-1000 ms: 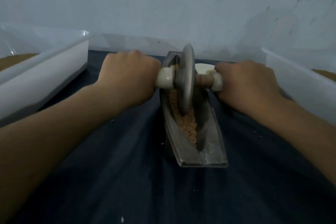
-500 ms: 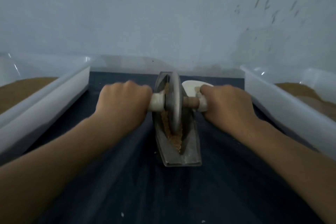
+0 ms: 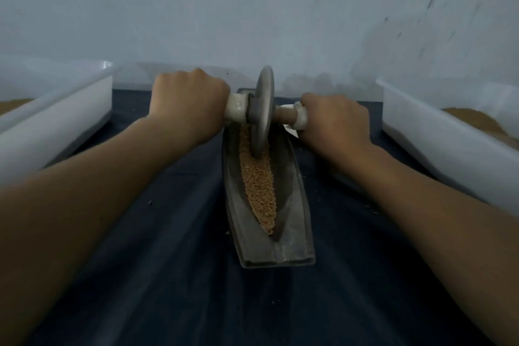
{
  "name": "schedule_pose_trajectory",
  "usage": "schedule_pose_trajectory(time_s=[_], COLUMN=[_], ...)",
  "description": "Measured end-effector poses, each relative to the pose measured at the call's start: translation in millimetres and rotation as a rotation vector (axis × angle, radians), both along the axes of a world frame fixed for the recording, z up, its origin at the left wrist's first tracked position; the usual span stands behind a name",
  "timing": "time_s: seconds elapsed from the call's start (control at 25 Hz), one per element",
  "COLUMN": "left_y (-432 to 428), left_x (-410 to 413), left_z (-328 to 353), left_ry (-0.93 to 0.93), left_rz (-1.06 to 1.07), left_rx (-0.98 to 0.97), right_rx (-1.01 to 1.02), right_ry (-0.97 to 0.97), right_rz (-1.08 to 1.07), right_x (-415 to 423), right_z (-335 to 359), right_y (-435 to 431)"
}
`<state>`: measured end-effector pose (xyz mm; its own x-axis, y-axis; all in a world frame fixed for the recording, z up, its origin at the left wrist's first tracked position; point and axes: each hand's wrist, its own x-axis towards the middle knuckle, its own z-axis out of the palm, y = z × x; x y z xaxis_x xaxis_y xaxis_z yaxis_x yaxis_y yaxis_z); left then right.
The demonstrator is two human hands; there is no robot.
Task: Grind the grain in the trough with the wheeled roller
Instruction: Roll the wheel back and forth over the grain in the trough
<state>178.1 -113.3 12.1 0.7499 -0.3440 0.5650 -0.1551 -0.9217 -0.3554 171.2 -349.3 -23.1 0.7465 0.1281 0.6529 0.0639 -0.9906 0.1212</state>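
The wheeled roller (image 3: 262, 109) has rolled farther toward 12 o'clock, baring more grain (image 3: 257, 185) in the central metal trough (image 3: 295, 219). The grain looks coarse, so much grinding likely remains. The left hand (image 3: 188, 101) and right hand (image 3: 334, 121) clench the axle handles. White bins (image 3: 56, 126) flank at 9 and 3 o'clock.

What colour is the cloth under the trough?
Plain dark blue, no pattern. The cloth shows best in the head view, the only view.
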Motion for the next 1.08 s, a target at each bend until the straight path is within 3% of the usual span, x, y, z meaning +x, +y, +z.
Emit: schedule_pose_trajectory(time_s=[0.16,0.36,0.56,0.92,1.08], left_y=[-1.9,22.4,37.8,13.5,15.0], left_x=[-7.2,-75.7,-107.9,10.0,-10.2], left_z=[2.4,-8.9,5.4,-7.5,-9.3], left_ry=[0.003,0.0,-0.01,0.088,0.048], left_rz=[-0.005,-0.086,-0.173,-0.005,-0.032], left_rx=[0.025,0.025,0.056,-0.089,-0.064], right_rx=[-0.01,-0.139,-0.133,-0.072,-0.08], right_ry=[-0.013,0.032,0.086,0.076,0.025], right_rz=[0.021,0.039,0.095,-0.015,-0.004], right_x=[-4.3,-82.0,-125.6,1.9,-17.6], right_z=[-2.0,14.8,21.3,21.0,14.1], right_y=[-1.4,-0.8,-17.2,1.2,0.0])
